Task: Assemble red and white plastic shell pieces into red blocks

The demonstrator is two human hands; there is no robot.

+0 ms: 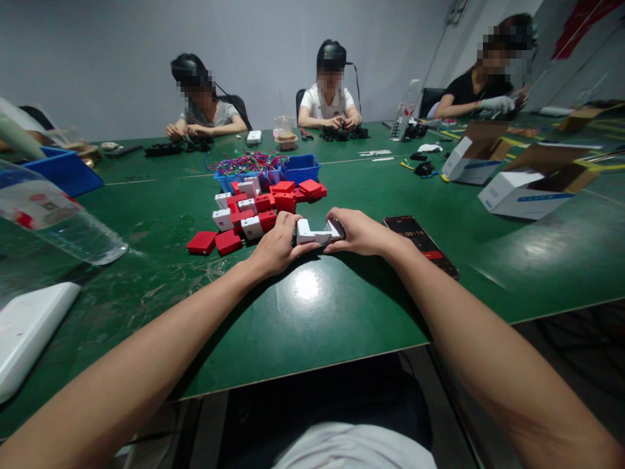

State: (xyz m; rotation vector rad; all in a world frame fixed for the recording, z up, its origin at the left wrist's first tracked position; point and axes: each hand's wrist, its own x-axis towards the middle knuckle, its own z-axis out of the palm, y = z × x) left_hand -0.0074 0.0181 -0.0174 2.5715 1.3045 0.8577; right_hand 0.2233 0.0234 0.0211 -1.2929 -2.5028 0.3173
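Above the green table, my left hand [274, 247] and my right hand [359, 231] grip a white plastic piece [305, 229] from both sides. It looks like an open, U-shaped housing, with a dark edge at its right end under my right fingers. My thumbs press along its near side, and what lies inside it cannot be made out. Just beyond my left hand is a group of red and white plastic boxes [251, 228], some of them stacked. A phone [422, 247] with a lit timer screen lies right of my right hand.
Behind the boxes stand a blue bin of coloured wires [249, 170] and another blue bin [301, 170]. A clear bottle [63, 212] and a white case [34, 329] are on the left. Open cartons [530, 193] stand at right. Several people sit across the table.
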